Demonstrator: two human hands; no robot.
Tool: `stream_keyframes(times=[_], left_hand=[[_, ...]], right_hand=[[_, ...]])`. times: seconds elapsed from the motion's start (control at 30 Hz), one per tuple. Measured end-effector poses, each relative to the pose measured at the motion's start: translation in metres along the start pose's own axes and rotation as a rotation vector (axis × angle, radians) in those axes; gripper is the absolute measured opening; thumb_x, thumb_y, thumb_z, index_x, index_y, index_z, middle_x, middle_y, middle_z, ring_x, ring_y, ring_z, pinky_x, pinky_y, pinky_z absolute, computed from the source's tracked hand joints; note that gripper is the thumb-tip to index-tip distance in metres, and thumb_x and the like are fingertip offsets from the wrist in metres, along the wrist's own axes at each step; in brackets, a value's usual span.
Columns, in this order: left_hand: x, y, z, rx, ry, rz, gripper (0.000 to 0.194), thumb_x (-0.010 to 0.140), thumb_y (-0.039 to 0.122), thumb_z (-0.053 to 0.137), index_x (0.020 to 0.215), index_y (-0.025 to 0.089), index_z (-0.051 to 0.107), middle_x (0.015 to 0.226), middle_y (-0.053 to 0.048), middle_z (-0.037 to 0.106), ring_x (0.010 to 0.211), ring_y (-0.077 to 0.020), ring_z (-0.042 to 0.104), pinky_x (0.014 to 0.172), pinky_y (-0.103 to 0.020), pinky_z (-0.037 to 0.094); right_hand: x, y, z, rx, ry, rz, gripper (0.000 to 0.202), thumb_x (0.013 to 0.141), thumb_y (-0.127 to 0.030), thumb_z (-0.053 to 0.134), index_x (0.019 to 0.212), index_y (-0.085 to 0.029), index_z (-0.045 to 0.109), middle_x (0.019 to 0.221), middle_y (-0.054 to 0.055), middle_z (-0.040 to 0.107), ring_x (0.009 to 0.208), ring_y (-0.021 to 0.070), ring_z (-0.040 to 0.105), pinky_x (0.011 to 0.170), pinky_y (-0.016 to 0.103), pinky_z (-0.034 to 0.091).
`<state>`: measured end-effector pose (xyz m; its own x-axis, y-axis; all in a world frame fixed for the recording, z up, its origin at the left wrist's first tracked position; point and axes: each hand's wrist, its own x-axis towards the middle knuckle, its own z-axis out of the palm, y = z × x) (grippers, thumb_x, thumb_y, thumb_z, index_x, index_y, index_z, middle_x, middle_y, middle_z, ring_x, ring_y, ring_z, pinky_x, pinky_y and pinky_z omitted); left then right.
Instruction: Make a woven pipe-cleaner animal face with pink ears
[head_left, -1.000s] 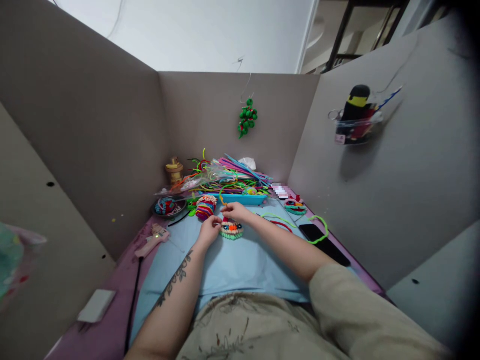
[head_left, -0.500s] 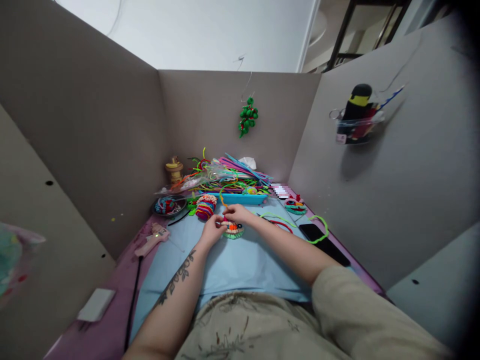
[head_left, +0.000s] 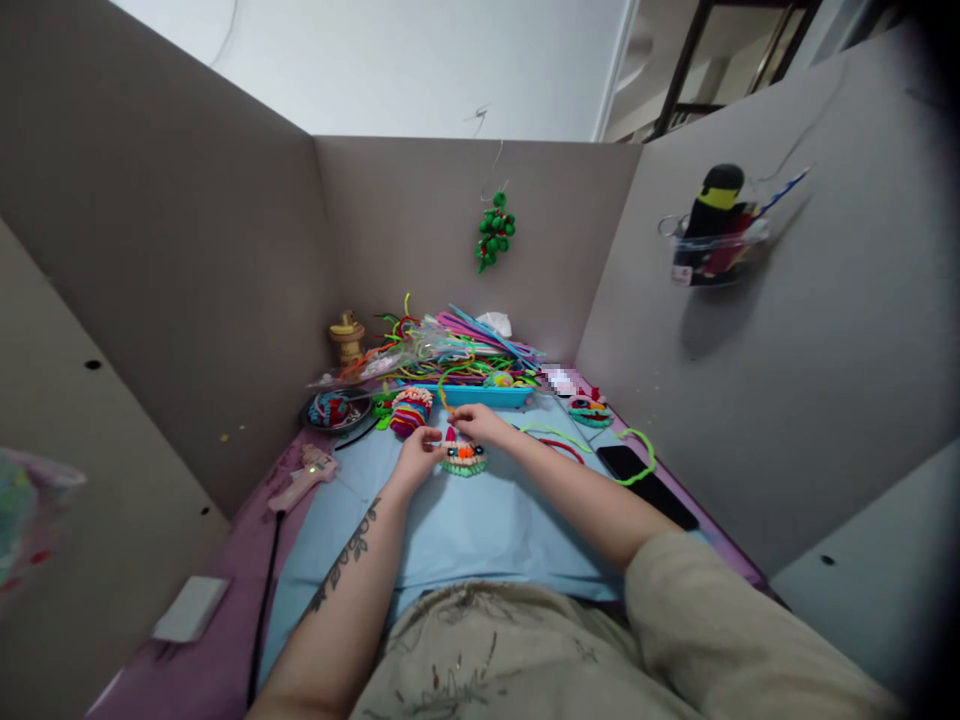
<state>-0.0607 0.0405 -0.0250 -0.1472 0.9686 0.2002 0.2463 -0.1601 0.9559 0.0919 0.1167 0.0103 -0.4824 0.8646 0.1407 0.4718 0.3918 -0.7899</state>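
Note:
A small pipe-cleaner face (head_left: 465, 456) with an orange nose, dark eyes, a pale body and a mint-green lower edge sits on the blue cloth, a pink piece rising from its top. My left hand (head_left: 420, 458) is just left of it, thumb and forefinger apart, with nothing visible between them. Above the face, my right hand (head_left: 480, 424) is closed, its fingertips pinching the lower end of a yellow-orange pipe cleaner (head_left: 442, 393) that curves upward. Whether the right fingers also touch the pink piece is hard to see.
Behind my hands stands a blue tray (head_left: 487, 397) heaped with pipe cleaners. A striped bundle (head_left: 412, 412), a bowl (head_left: 337, 412) and a pink glue gun (head_left: 306, 480) lie left. On the right are a black phone (head_left: 652, 490) and another pipe-cleaner face (head_left: 589, 410). Grey panels enclose the table.
My left hand has let go of the face and drawn slightly left, its fingers parting. More of the face shows now. My right hand has stayed nearly in place.

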Motion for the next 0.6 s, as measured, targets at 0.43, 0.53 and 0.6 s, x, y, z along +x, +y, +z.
stream_keyframes(times=[0.43,0.53,0.6], left_hand=[[0.012,-0.012,-0.006,0.102,0.193,0.044,0.015,0.069,0.020,0.051,0.081,0.017,0.059,0.075,-0.004,0.063,0.071,-0.0166,0.060,0.068,-0.028,0.046],[0.013,-0.011,-0.006,0.103,0.232,0.056,0.017,0.072,0.026,0.051,0.084,0.017,0.058,0.075,-0.004,0.063,0.070,-0.0167,0.060,0.067,-0.028,0.046],[0.012,-0.011,-0.005,0.114,0.233,0.052,0.017,0.072,0.026,0.050,0.085,0.017,0.059,0.075,-0.004,0.064,0.070,-0.0168,0.059,0.066,-0.028,0.046]], right_hand=[[-0.029,0.005,-0.016,0.269,0.361,-0.090,0.023,0.073,-0.023,0.049,0.087,-0.015,0.065,0.086,0.005,0.067,0.081,0.0160,0.059,0.076,0.027,0.046],[-0.046,0.017,-0.025,0.349,0.477,-0.035,0.027,0.072,-0.031,0.050,0.089,-0.014,0.063,0.084,0.006,0.065,0.079,0.0167,0.058,0.072,0.027,0.045],[-0.057,0.025,-0.028,0.391,0.530,0.033,0.029,0.070,-0.031,0.051,0.090,-0.013,0.062,0.081,0.006,0.065,0.076,0.0167,0.058,0.068,0.026,0.045]])
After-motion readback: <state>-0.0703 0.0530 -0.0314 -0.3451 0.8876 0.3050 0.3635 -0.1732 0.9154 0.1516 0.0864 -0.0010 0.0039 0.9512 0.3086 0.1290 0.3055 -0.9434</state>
